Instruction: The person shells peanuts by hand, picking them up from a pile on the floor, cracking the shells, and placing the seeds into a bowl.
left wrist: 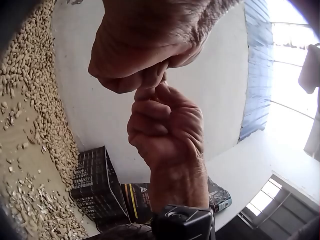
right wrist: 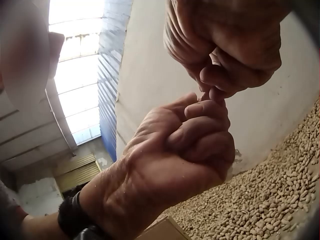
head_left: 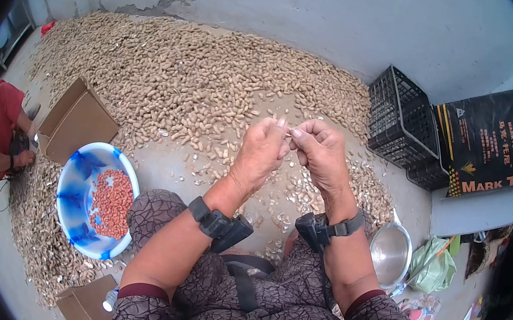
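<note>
My left hand and right hand meet at the fingertips in front of me, above the floor. Thumbs and curled fingers of both pinch a small peanut, mostly hidden between them. In the left wrist view the right hand comes up from below to meet the left. The right wrist view has the left hand reaching up, its fingertips against the right's. A large heap of unshelled peanuts spreads beyond the hands, with broken shells scattered on the floor underneath.
To the left stands a blue-and-white basin holding reddish shelled peanuts. A cardboard box lies behind it, near another seated person. On the right are black crates, a printed sack and a metal bowl.
</note>
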Demonstrator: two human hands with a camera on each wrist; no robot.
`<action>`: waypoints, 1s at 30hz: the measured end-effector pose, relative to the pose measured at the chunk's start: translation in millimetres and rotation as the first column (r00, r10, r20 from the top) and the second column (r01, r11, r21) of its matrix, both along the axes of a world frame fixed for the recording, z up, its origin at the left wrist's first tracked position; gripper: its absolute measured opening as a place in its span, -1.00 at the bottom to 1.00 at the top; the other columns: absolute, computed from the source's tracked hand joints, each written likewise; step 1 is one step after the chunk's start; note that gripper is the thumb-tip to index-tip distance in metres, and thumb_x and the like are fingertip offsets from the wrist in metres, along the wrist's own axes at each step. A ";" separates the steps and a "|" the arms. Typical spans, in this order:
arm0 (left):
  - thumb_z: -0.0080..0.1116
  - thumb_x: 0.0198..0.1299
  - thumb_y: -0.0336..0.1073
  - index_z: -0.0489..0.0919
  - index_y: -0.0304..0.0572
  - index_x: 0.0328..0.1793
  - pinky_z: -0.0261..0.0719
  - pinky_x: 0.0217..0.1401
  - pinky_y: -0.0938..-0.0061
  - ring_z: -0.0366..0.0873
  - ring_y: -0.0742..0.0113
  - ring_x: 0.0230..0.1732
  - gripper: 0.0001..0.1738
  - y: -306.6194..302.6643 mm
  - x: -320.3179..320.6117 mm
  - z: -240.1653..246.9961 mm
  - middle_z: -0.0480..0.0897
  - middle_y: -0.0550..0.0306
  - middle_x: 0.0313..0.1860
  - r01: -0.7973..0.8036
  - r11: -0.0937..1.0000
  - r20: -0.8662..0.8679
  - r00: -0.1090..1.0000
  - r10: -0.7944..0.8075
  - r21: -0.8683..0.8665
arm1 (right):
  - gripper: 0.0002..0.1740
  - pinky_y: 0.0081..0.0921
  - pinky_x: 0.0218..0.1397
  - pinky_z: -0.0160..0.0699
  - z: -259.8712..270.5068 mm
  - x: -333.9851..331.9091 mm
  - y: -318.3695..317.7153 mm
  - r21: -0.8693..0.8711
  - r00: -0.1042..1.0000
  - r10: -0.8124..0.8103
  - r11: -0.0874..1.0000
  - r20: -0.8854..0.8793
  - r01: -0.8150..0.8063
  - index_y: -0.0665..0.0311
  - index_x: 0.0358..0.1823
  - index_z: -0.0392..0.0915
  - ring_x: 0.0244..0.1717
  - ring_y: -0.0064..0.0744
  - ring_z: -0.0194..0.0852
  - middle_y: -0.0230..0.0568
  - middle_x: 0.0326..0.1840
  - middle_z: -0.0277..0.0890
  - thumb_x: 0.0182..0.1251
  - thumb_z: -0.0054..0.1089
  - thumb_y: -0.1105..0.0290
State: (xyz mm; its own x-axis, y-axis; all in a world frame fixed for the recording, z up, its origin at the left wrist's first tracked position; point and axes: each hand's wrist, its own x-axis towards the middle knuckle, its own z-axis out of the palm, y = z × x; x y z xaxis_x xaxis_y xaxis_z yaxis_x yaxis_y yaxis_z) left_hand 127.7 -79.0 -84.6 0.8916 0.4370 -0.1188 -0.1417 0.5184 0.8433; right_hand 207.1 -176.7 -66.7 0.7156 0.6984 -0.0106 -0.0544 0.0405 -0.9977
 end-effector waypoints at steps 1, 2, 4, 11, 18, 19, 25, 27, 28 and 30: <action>-0.20 0.27 -0.19 0.39 -0.20 -0.29 -0.03 -0.78 0.77 0.03 0.69 -0.77 -0.76 0.6 0.0 1.1 0.28 0.35 -0.70 0.026 1.000 -0.029 0.999 -0.026 0.013 | -0.89 -0.83 -0.68 0.19 -0.7 0.3 0.0 0.010 1.000 -0.020 1.000 0.013 0.020 0.37 -0.39 0.44 -0.70 -0.76 0.22 -0.34 -0.58 0.43 0.13 0.11 0.46; -0.19 0.28 -0.18 0.39 -0.20 -0.29 -0.03 -0.78 0.77 0.04 0.69 -0.77 -0.75 1.0 0.1 1.9 0.30 0.34 -0.69 0.052 0.998 -0.059 0.997 -0.051 0.025 | -0.89 -0.83 -0.68 0.19 -0.3 0.2 -0.1 0.010 1.000 -0.019 1.000 0.015 0.019 0.37 -0.39 0.44 -0.70 -0.76 0.22 -0.34 -0.58 0.43 0.13 0.11 0.46; -0.18 0.27 -0.17 0.40 -0.20 -0.30 -0.02 -0.78 0.77 0.05 0.69 -0.76 -0.74 1.4 0.7 0.4 0.30 0.34 -0.69 0.060 0.998 -0.051 0.997 -0.059 0.017 | -0.90 -0.82 -0.67 0.20 0.6 -0.1 -0.3 0.039 0.998 -0.044 0.998 0.038 0.042 0.37 -0.40 0.43 -0.69 -0.75 0.22 -0.35 -0.58 0.43 0.12 0.10 0.47; -0.13 0.24 -0.18 0.45 -0.23 -0.39 0.15 -0.73 0.76 0.21 0.67 -0.69 -0.71 1.4 1.7 -3.5 0.36 0.32 -0.67 -0.024 0.960 -0.084 0.995 0.049 0.280 | -0.92 -0.81 -0.67 0.20 6.3 -3.5 -0.1 -0.005 0.995 -0.060 0.998 0.080 0.061 0.40 -0.38 0.45 -0.66 -0.75 0.27 -0.35 -0.59 0.44 0.12 0.06 0.51; -0.05 0.16 -0.24 0.43 -0.38 -0.56 0.30 -0.63 0.46 0.31 0.47 -0.68 -0.66 -1.9 3.0 -8.0 0.38 0.08 -0.76 -0.188 0.721 -0.002 0.967 0.254 0.667 | -0.94 -0.56 -0.65 0.24 -4.6 -6.2 1.8 -0.102 0.827 -0.038 0.988 0.561 0.115 0.41 -0.44 0.44 -0.71 -0.45 0.33 -0.17 -0.65 0.43 0.07 -0.01 0.57; -0.04 0.15 -0.25 0.41 -0.39 -0.57 0.30 -0.62 0.41 0.32 0.38 -0.69 -0.66 -1.9 2.7 -7.6 0.38 -0.01 -0.75 -0.164 0.684 -0.024 0.966 0.257 0.710 | -0.94 -0.47 -0.63 0.27 -6.0 -6.5 2.4 -0.104 0.667 -0.029 0.982 0.744 0.159 0.40 -0.45 0.43 -0.72 -0.29 0.35 -0.07 -0.66 0.41 0.04 -0.03 0.58; -0.05 0.13 -0.27 0.36 -0.41 -0.59 0.31 -0.57 0.29 0.36 0.08 -0.68 -0.66 -4.5 1.9 -7.3 0.38 -0.21 -0.69 -0.183 0.602 0.020 0.963 0.268 0.777 | -0.92 -0.34 -0.58 0.32 -4.4 -10.5 3.4 -0.081 0.575 -0.063 0.971 0.816 0.223 0.37 -0.50 0.42 -0.65 -0.06 0.37 0.05 -0.68 0.36 0.00 -0.08 0.58; -0.06 0.13 -0.28 0.37 -0.41 -0.58 0.32 -0.55 0.28 0.37 0.04 -0.67 -0.67 -5.0 1.7 -7.9 0.39 -0.21 -0.68 -0.194 0.583 0.040 0.963 0.266 0.789 | -0.92 -0.36 -0.58 0.32 -4.6 -11.3 4.6 -0.066 0.618 -0.091 0.972 0.781 0.226 0.38 -0.50 0.43 -0.66 -0.08 0.36 0.05 -0.67 0.36 0.00 -0.08 0.58; -0.07 0.14 -0.29 0.37 -0.41 -0.57 0.33 -0.54 0.28 0.37 0.05 -0.66 -0.68 -5.5 1.4 -7.9 0.39 -0.21 -0.68 -0.186 0.576 0.032 0.963 0.266 0.796 | -0.92 -0.37 -0.57 0.33 -4.8 -11.5 4.9 -0.051 0.659 -0.118 0.972 0.743 0.231 0.39 -0.50 0.43 -0.67 -0.10 0.36 0.05 -0.66 0.37 -0.01 -0.07 0.58; -0.08 0.15 -0.30 0.38 -0.41 -0.57 0.33 -0.53 0.29 0.38 0.07 -0.66 -0.68 -7.6 1.7 -9.6 0.39 -0.20 -0.68 -0.178 0.569 0.025 0.964 0.266 0.803 | -0.93 -0.43 -0.60 0.31 -10.0 -7.6 5.1 -0.041 0.702 -0.130 0.974 0.700 0.221 0.39 -0.50 0.43 -0.70 -0.22 0.35 -0.02 -0.67 0.39 0.00 -0.06 0.57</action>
State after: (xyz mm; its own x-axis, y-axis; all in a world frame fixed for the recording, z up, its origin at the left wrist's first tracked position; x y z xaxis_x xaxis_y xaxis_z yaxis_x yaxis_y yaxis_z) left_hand 129.4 -86.6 -94.2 0.7579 0.5780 0.3024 -0.0608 -0.3989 0.9150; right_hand 199.5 -171.6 -76.8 0.6640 0.5858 0.4647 0.6459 -0.1362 -0.7512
